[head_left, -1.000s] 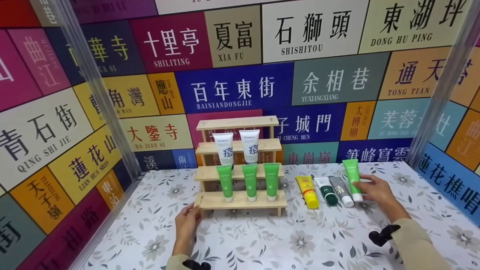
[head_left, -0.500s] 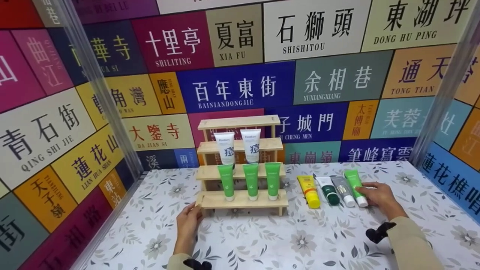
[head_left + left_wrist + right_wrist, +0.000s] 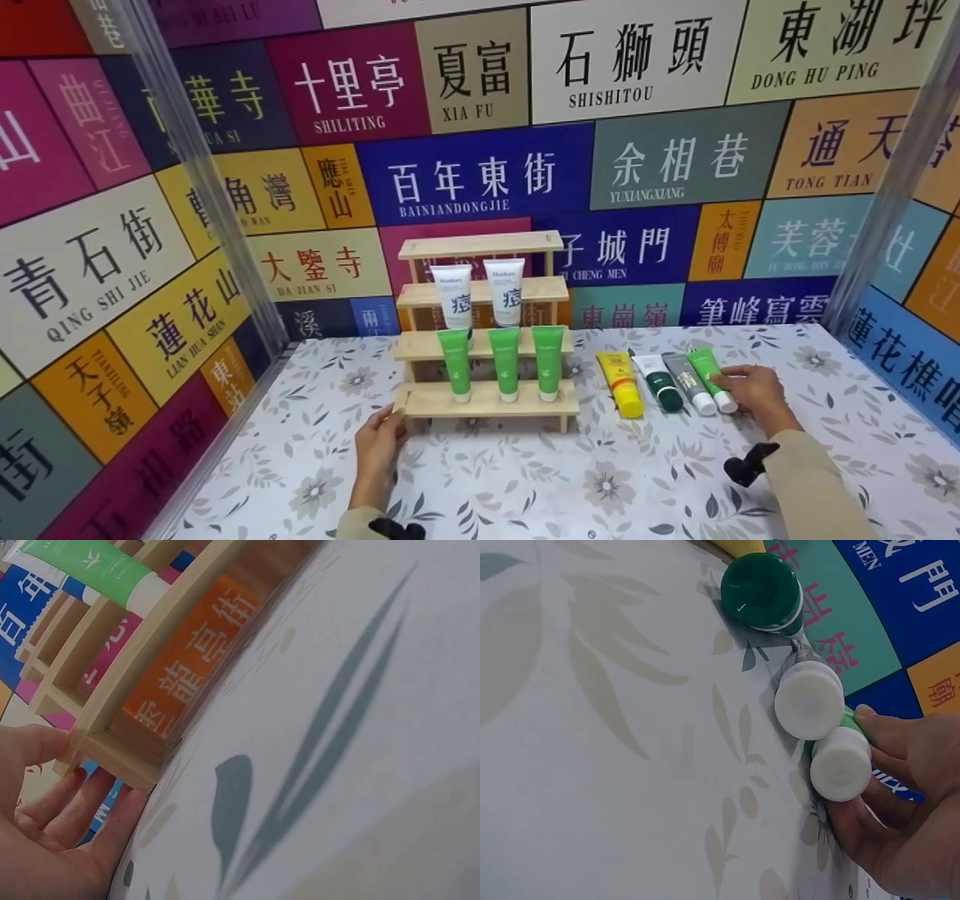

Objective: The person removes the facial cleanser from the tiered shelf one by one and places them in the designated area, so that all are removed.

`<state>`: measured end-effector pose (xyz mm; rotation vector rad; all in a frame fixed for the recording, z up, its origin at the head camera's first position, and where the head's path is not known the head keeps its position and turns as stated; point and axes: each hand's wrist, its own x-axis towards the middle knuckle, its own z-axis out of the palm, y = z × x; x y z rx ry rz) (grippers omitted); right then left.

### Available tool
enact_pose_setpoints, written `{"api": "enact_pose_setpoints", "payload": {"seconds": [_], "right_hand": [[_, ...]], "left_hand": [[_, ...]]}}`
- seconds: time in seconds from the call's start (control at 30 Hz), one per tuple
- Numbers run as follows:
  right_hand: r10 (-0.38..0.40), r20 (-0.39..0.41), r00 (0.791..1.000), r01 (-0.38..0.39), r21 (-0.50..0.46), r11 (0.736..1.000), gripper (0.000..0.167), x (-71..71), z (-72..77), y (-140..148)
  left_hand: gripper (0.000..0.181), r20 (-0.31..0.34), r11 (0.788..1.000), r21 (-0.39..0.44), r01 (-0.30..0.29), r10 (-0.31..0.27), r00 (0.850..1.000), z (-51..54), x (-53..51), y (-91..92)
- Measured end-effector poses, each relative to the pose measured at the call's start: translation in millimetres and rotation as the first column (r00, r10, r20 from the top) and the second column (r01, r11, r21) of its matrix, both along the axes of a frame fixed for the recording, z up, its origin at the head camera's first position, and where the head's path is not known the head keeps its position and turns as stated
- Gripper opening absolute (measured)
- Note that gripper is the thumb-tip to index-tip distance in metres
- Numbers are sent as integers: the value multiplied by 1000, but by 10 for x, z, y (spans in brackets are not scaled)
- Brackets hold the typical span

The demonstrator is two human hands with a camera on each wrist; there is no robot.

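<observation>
My left hand (image 3: 377,448) grips the left end of the bottom step of a wooden display rack (image 3: 487,402). In the left wrist view the thumb lies on the step's end, with the fingers beside and below it. On the rack, several green tubes (image 3: 505,364) and two white tubes (image 3: 504,292) stand upright on their caps. Over on the right, my right hand (image 3: 754,390) holds a green tube with a white cap (image 3: 841,765) between thumb and fingers. This tube lies on the table against a grey tube (image 3: 690,384).
Left of the grey tube lie a white tube with a dark green lower part (image 3: 658,382) and a yellow tube (image 3: 621,384). A flower-patterned cover (image 3: 517,487) spreads over the table. Colourful lettered wall panels (image 3: 472,172) rise behind, with clear upright posts (image 3: 217,187) at the corners.
My right hand has lowered the green tube from a raised, tilted position to lie flat alongside the grey tube. The left hand keeps its grip on the rack.
</observation>
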<state>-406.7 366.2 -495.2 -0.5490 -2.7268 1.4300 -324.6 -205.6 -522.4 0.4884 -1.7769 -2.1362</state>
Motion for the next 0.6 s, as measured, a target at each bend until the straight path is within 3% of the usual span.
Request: {"api": "enact_pose_setpoints", "payload": {"seconds": [0.3, 0.6], "right_hand": [[-38, -65, 997, 40, 29, 999, 57, 94, 171, -35], [37, -168, 985, -39, -5, 999, 69, 63, 586, -333]], "left_hand": [[46, -30, 1000, 1, 5, -5, 1000, 10, 5, 5], [45, -23, 1000, -12, 8, -9, 1000, 5, 4, 7]]}}
